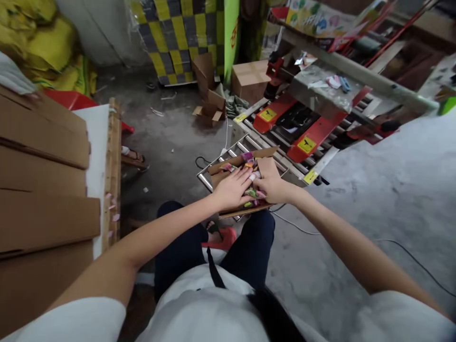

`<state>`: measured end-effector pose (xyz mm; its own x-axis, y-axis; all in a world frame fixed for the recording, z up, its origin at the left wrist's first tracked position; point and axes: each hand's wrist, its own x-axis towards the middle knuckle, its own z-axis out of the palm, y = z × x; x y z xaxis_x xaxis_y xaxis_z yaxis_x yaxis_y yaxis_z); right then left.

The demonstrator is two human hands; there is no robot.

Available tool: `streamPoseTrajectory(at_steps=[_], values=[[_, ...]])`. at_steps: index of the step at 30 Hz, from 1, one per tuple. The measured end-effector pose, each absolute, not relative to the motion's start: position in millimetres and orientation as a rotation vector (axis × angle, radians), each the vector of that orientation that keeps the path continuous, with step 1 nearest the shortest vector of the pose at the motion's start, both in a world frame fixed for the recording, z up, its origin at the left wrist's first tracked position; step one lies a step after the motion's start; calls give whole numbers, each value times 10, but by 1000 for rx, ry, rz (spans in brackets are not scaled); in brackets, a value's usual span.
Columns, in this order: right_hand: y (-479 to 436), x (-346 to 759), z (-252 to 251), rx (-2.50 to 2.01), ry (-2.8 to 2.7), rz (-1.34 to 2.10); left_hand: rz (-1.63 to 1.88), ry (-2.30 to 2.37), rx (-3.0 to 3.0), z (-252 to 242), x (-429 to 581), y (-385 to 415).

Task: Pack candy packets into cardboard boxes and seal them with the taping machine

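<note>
An open cardboard box sits in front of me on the end of a roller conveyor, its flaps folded outward. Small colourful packets in pink, purple, orange and green fill it. My left hand lies flat over the packets from the left, fingers stretched out. From the right, my right hand reaches in beside a raised flap, touching the packets near the box's right side. Most of its fingers are hidden down among the packets, so their grip does not show.
The roller conveyor leads into a carton-sealing machine with red side plates. Flat cartons are stacked on a table at left, where another person's hand rests. Small open cartons and a closed carton stand on the floor behind. A cable crosses the floor.
</note>
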<state>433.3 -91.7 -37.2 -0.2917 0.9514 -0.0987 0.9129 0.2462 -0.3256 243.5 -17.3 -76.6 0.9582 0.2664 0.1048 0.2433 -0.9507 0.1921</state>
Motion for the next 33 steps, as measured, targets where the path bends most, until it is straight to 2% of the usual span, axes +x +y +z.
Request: streamPoseTrajectory(at_steps=[7, 14, 20, 23, 27, 30, 33], values=[[-1183, 4585, -82, -1763, -2366, 838, -119, 565, 2991, -830, 2588, -187], [-1216, 4363, -247, -2165, -2271, 428, -100, 479, 2865, -852, 2621, 3], [-694, 4316, -621, -2245, -2007, 237, -129, 303, 2181, -671, 2468, 508], [-644, 4375, -750, -2152, -1910, 182, 25, 441, 2258, -696, 2448, 367], [-804, 4326, -873, -1955, -1590, -98, 368, 831, 2438, -823, 2530, -16], [-961, 4054, -999, -2097, -1210, -184, 547, 1106, 2335, -870, 2711, -170], [-1046, 3745, -1100, -2257, -1191, -69, 717, 1168, 2409, -833, 2903, -203]])
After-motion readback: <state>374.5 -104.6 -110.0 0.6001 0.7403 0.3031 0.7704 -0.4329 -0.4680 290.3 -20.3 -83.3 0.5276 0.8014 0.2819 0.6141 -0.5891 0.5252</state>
